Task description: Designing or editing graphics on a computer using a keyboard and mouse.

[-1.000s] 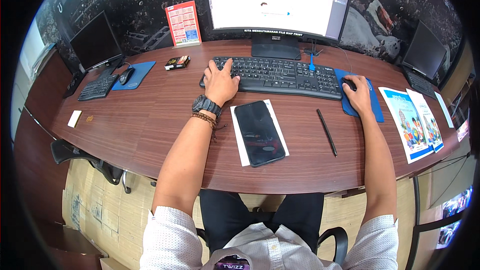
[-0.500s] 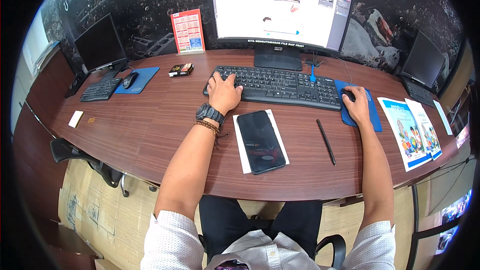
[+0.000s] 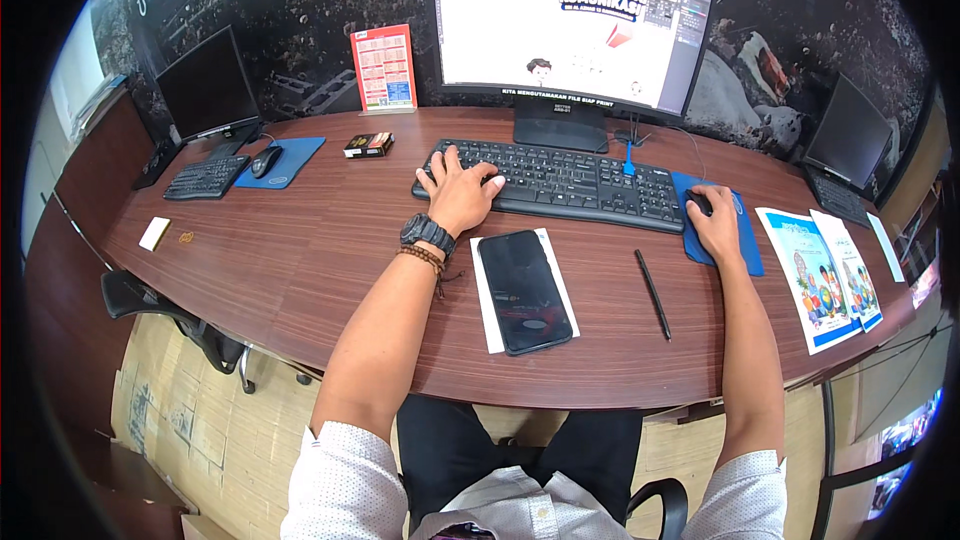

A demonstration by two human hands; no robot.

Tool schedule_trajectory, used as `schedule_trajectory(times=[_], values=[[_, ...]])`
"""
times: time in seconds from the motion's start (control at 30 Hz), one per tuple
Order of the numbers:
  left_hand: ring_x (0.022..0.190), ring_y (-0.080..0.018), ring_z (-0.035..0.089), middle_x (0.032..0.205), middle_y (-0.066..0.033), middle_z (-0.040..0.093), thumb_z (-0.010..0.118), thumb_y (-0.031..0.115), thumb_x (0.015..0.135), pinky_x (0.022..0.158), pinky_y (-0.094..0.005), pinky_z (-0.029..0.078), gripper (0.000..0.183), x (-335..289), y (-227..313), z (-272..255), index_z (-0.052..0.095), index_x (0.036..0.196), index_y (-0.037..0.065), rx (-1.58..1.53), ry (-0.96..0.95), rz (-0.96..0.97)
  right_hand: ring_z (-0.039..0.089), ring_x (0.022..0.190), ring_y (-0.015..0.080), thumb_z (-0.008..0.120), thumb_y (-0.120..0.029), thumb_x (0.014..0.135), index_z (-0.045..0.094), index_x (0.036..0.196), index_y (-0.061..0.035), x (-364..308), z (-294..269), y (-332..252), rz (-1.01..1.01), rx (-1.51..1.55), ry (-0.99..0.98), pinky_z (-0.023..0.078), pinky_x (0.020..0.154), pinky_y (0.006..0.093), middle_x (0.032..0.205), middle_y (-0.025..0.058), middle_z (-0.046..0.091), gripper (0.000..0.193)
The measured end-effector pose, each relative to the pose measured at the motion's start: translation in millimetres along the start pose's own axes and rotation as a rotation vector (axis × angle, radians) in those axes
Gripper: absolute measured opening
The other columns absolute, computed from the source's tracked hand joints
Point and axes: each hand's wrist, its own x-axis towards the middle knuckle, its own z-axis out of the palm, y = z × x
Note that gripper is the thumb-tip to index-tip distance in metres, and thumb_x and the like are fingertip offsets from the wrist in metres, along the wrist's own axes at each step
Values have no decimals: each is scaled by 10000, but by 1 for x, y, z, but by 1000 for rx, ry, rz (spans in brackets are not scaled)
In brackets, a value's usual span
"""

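My left hand (image 3: 461,193) rests on the left end of a black keyboard (image 3: 560,180), fingers spread over the keys. A dark watch and a beaded bracelet are on that wrist. At the keyboard's right, my right hand (image 3: 714,220) is wrapped over a black computer mouse (image 3: 698,203) on a blue mouse pad (image 3: 747,250). Behind the keyboard stands a curved monitor (image 3: 490,30) showing a page with large lettering and a cartoon figure. A black smartphone (image 3: 525,295) lies on white paper (image 3: 490,325) between my forearms, with a black stylus pen (image 3: 652,295) to its right.
Printed illustrated sheets (image 3: 810,280) lie at the desk's right. A small dark box (image 3: 369,145) and a red-framed calendar (image 3: 384,68) stand behind my left hand. Second monitors sit at left (image 3: 207,85) and right (image 3: 850,130). A black chair (image 3: 165,305) is beyond the left edge.
The page on the screen now appears larger, with bigger lettering and the cartoon head lower. My left hand's fingers have spread and shifted slightly right on the keys. My right hand stays on the mouse.
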Motion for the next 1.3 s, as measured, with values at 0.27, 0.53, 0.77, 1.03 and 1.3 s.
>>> schedule_trajectory(times=[0.27,0.53,0.77,1.03,1.3], values=[[1247,-400,480,1360,-191,500,582,28,856,1056,-558,357,429,10,-26,0,682,1238,194,-95,110,-106,572,1132,341,689,-239,873,688,1143,-74,-1,0,-1,4,-1,-21,459,980,414,1197,162,569,317],[1218,-406,471,1284,-164,519,587,-6,812,1058,-573,353,471,12,-32,7,691,1223,200,-119,143,-87,569,1124,342,692,-231,861,685,1140,-58,0,1,2,-13,15,-22,450,985,408,1191,176,564,328],[1217,-420,465,1291,-180,513,588,15,821,1058,-585,340,439,12,-33,12,689,1220,168,-124,175,-88,565,1122,335,684,-184,824,686,1124,-48,-1,0,1,-99,82,-34,445,989,408,1163,168,571,330],[1198,-439,475,1276,-214,523,596,145,903,1042,-604,329,334,10,-30,11,675,1227,127,-130,192,-98,568,1110,333,678,-173,815,685,1115,-43,-2,-3,-5,-68,76,-47,446,986,406,1152,162,574,327],[1200,-442,476,1275,-217,527,608,228,927,1036,-599,331,331,11,-27,10,669,1235,122,-112,189,-97,568,1115,334,667,-173,812,683,1115,-42,-2,-4,-4,-44,77,-54,448,985,410,1159,160,574,330]])
